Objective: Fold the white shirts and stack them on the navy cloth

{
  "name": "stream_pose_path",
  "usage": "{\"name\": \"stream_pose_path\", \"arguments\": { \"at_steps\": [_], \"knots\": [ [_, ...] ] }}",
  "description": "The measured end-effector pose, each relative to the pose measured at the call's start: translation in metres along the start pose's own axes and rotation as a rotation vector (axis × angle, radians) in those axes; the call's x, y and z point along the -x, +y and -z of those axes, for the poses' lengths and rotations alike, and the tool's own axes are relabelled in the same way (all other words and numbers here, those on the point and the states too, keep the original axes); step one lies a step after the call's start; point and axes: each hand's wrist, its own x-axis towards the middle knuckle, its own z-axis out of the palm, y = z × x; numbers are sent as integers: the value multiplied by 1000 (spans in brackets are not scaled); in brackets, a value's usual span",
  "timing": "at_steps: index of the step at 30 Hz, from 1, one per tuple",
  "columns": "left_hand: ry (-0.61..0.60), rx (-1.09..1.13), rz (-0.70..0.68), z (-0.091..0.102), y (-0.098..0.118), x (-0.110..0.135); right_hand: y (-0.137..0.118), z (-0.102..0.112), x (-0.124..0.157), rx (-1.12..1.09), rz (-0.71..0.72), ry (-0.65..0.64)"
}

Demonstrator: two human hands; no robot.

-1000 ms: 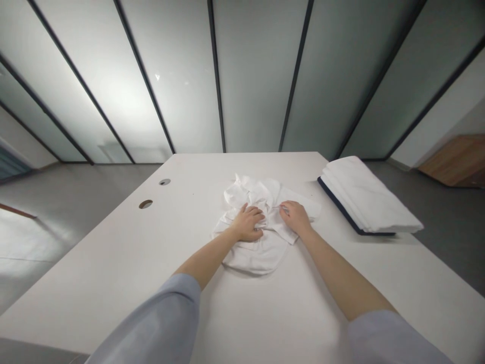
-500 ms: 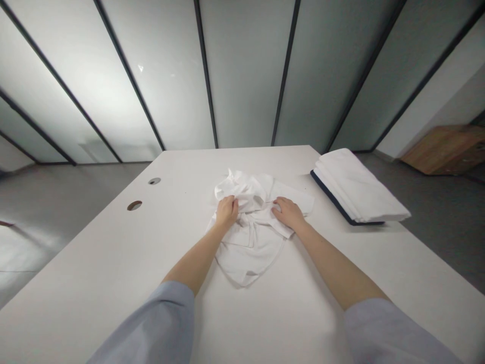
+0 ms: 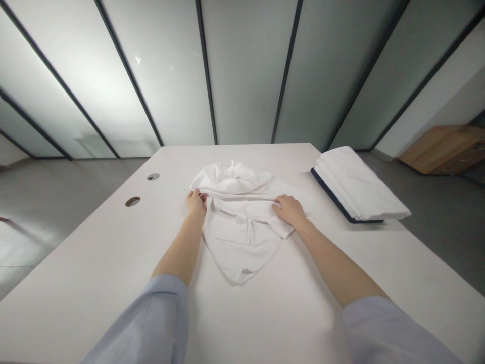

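Left hand (image 3: 196,203) pinches creased white shirt (image 3: 238,237), right hand (image 3: 289,211) rests flat.

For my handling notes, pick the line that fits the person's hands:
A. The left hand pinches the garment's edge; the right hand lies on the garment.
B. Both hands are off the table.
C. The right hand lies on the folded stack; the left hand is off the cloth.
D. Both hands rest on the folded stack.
A. The left hand pinches the edge of the white garment, and the right hand lies on top of it.
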Motion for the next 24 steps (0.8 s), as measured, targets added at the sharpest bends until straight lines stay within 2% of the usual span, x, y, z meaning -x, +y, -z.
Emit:
{"name": "stream_pose_path", "arguments": {
  "at_steps": [2,4,6,8,11,14,18,21,24],
  "knots": [
    [-100,30,19,-1,-2,-2,-1,3,0,27,7,1],
    [-230,-41,-41,-2,-4,0,-2,5,0,35,14,6],
    [-354,-251,-197,-5,-7,7,-5,7,0,25,19,14],
    [-430,-590,-430,-8,-8,19,-8,7,2,22,36,14],
    [-402,-1106,-778,-12,-4,43,-11,7,3,35,92,-10],
    [-324,-1330,-982,-15,3,63,-9,4,2,0,156,-10],
    [-320,-1327,-1050,-16,8,71,-5,-1,0,-137,267,6],
    [-426,-1375,-983,-13,1,66,-5,0,-1,-199,278,-42],
    [-508,-1418,-886,-9,-8,57,-8,5,0,-216,219,-51]
  ]
}}
